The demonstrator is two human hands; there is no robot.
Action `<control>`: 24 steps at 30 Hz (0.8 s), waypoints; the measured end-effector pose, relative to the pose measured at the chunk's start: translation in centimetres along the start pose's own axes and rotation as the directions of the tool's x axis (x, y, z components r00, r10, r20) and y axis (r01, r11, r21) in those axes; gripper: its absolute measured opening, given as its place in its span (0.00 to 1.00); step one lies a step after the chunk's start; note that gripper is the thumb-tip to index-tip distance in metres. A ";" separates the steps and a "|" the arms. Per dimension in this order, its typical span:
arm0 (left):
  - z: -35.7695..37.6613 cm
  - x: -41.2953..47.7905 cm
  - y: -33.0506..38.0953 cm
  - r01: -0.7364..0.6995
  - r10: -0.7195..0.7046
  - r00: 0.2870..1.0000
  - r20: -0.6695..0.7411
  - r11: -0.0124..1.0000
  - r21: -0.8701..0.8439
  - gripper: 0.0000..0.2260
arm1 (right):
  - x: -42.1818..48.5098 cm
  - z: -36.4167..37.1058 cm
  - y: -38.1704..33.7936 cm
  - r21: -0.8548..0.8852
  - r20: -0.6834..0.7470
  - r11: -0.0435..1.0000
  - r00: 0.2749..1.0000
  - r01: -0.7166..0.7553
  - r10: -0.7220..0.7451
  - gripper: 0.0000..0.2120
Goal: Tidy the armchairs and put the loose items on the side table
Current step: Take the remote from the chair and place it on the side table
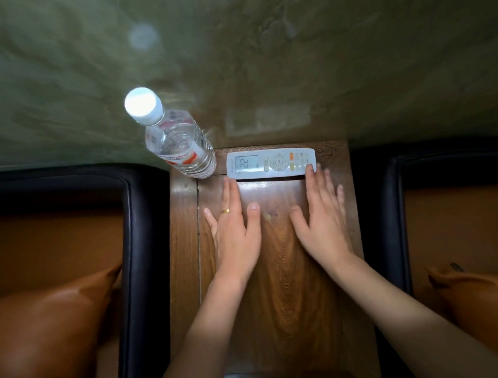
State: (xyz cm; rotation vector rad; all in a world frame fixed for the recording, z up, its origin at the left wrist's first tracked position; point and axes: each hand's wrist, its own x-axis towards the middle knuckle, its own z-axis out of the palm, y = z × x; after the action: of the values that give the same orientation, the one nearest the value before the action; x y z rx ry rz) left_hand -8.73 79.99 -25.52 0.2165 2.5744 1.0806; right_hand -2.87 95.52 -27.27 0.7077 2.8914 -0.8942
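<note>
A white air-conditioner remote (270, 163) lies crosswise at the far end of the wooden side table (282, 290), its display reading 22. A clear water bottle (175, 138) with a white cap stands upright at the table's far left corner, beside the remote. My left hand (235, 222), with a gold ring, lies flat on the table, fingertips at the remote's near left edge. My right hand (322, 213) lies flat too, fingertips touching the remote's near right corner. Neither hand holds anything.
A black-framed armchair (140, 257) with an orange seat stands left of the table, an orange cushion (42, 339) on it. A matching armchair (393, 222) with an orange cushion (489, 310) stands on the right. A greenish wall (261, 53) rises behind.
</note>
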 end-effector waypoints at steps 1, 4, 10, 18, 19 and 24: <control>-0.2 0.3 0.0 0.008 -0.008 1.000 -0.007 1.000 -0.006 0.29 | 0.2 0.0 -0.2 -0.014 0.005 1.000 1.000 0.009 -0.009 0.38; -0.1 0.9 0.1 0.031 -0.032 0.999 -0.019 0.999 -0.030 0.28 | 0.7 -0.2 -0.3 -0.040 0.010 0.999 0.999 0.031 -0.031 0.38; -0.1 1.8 0.5 0.056 -0.058 0.998 -0.028 0.996 -0.071 0.28 | 1.9 -0.1 -0.3 -0.025 0.011 0.999 0.999 0.041 -0.041 0.39; -0.8 1.9 0.0 0.035 -0.033 0.999 0.024 0.993 -0.114 0.30 | 2.0 -0.5 -0.2 0.002 0.044 1.000 0.999 0.018 -0.018 0.42; -1.0 1.7 -0.1 0.035 -0.031 0.999 0.034 0.992 -0.121 0.31 | 1.7 -0.7 -0.2 0.019 0.044 1.000 0.999 0.002 -0.003 0.43; -2.4 -2.5 -1.7 0.101 -0.089 0.991 0.097 0.987 -0.127 0.28 | -3.6 -1.4 0.7 -0.094 0.076 0.994 0.995 -0.062 0.070 0.34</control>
State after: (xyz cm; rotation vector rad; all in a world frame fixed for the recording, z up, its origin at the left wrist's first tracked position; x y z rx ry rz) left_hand -7.25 76.59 -24.54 0.1065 2.3969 1.1724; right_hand 0.79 95.28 -25.90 0.7375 2.8011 -0.7592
